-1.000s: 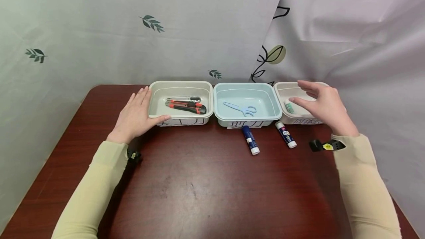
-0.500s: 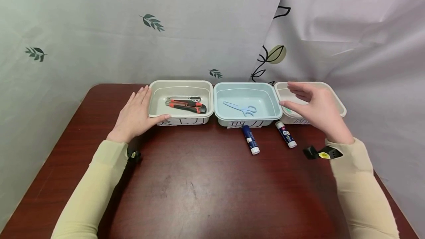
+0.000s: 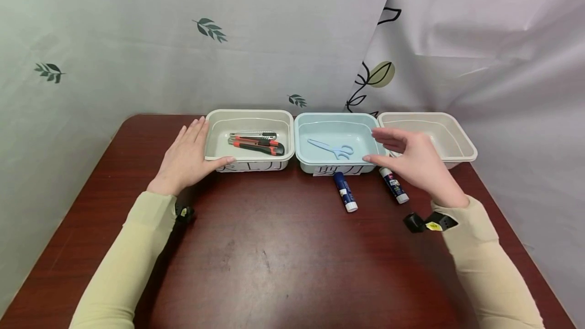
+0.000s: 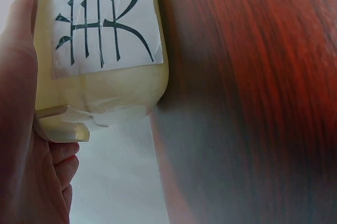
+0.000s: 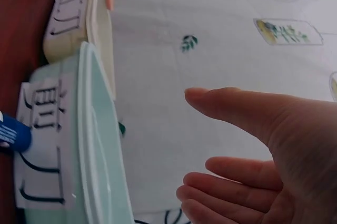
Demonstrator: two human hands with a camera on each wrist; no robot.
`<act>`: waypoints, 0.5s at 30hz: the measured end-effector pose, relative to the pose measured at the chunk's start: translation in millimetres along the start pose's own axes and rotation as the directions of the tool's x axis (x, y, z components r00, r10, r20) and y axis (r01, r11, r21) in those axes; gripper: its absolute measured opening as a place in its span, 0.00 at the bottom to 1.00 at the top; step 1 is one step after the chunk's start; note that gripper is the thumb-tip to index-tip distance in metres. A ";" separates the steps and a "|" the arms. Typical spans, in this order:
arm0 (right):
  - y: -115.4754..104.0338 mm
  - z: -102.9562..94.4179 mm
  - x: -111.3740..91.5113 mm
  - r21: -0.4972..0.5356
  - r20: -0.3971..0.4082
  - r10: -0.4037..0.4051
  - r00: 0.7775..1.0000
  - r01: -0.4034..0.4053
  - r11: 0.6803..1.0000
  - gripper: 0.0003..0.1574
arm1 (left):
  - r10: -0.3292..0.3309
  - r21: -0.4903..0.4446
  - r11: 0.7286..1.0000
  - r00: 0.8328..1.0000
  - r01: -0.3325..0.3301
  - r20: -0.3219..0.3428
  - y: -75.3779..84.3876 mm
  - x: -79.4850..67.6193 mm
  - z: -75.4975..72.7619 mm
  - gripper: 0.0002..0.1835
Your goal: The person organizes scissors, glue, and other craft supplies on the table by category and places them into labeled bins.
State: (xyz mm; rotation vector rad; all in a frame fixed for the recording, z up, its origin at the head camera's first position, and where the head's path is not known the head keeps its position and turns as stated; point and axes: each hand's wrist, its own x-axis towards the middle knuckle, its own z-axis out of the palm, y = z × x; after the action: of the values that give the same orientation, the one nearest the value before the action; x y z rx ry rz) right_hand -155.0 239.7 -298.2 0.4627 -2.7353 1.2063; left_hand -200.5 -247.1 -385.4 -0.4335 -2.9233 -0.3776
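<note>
My left hand rests against the left end of a beige bin, fingers straight along its side and thumb on its front rim. Several box cutters lie inside that bin. My right hand is held with fingers and thumb spread apart, nothing between them, over the gap between the light blue bin and the right beige bin. Light blue scissors lie in the blue bin. Two glue sticks lie on the table, one before the blue bin, the other below my right hand.
The three bins stand in a row along the back of the dark red table. Paper labels with writing are stuck on their fronts. A patterned grey cloth hangs behind. My right hand hides part of the right bin.
My right hand has moved left and toward me, from over the right bin to the blue bin's right end. The green-labelled item in the right bin is now hidden. My left hand stays put.
</note>
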 end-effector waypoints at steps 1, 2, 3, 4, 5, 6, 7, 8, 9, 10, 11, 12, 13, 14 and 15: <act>-0.2 2.4 -0.3 0.006 0.010 0.005 1.000 -0.005 1.000 0.36 | -0.001 0.001 1.000 1.000 0.001 -0.001 0.1 0.1 -0.2 0.64; -0.2 4.7 -0.7 0.014 0.022 0.005 1.000 -0.006 1.000 0.36 | -0.001 0.000 1.000 1.000 0.001 0.001 0.3 0.2 -0.5 0.65; 0.4 7.0 -1.0 0.020 0.029 0.009 1.000 -0.009 1.000 0.37 | -0.002 0.000 1.000 1.000 0.002 0.002 0.5 0.2 -0.8 0.65; 1.3 9.3 -1.5 0.024 0.036 0.012 0.999 -0.013 1.000 0.37 | -0.003 0.000 1.000 1.000 0.003 0.002 0.6 0.3 -1.0 0.65; 2.2 11.5 -2.3 0.028 0.043 0.014 0.999 -0.015 0.999 0.37 | -0.003 0.000 1.000 1.000 0.003 -0.001 0.4 0.5 -0.8 0.65; 3.4 13.9 -2.6 0.034 0.049 0.015 0.999 -0.017 0.999 0.37 | -0.003 0.000 1.000 1.000 0.003 0.000 0.1 0.4 -0.8 0.65; 4.4 16.0 -3.3 0.037 0.056 0.015 0.998 -0.017 0.999 0.38 | -0.003 0.002 1.000 1.000 0.003 -0.001 0.4 0.1 -1.1 0.65; 5.5 18.2 -4.1 0.036 0.062 0.015 0.998 -0.017 0.999 0.38 | -0.004 0.001 1.000 1.000 0.004 0.000 0.4 0.0 -1.2 0.65; 6.7 20.4 -4.9 0.034 0.068 0.019 0.997 -0.022 0.999 0.39 | -0.005 0.001 1.000 1.000 0.005 0.001 0.0 -0.1 -1.0 0.65; 7.5 22.6 -5.9 0.029 0.076 0.019 0.997 -0.021 0.999 0.39 | -0.006 0.000 1.000 1.000 0.006 0.001 -0.3 -0.1 -0.9 0.65; 8.3 24.9 -7.0 0.028 0.085 0.018 0.996 -0.020 0.999 0.40 | -0.006 -0.001 1.000 1.000 0.006 0.001 -0.4 -0.1 -0.8 0.65; 9.4 27.7 -8.0 0.027 0.096 0.015 0.995 -0.017 0.999 0.41 | -0.007 0.000 1.000 1.000 0.007 0.004 -0.2 -0.1 -0.9 0.65; 10.3 30.4 -9.5 0.026 0.106 0.014 0.994 -0.017 1.000 0.41 | -0.008 -0.001 1.000 1.000 0.008 0.005 -0.1 -0.1 -0.9 0.65; 11.3 33.4 -11.1 0.022 0.117 0.011 0.993 -0.014 1.000 0.42 | -0.009 -0.002 1.000 1.000 0.009 0.006 -0.2 0.0 -0.7 0.65; 12.6 36.5 -13.0 0.019 0.126 0.010 0.992 -0.012 1.000 0.42 | -0.009 -0.003 1.000 1.000 0.009 0.007 -0.3 0.0 -0.5 0.65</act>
State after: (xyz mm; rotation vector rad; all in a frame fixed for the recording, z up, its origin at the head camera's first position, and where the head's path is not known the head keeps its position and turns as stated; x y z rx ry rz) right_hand -146.2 223.8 -334.6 0.5451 -2.8368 1.2486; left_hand -200.5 -247.5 -385.0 -0.4229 -2.9328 -0.3824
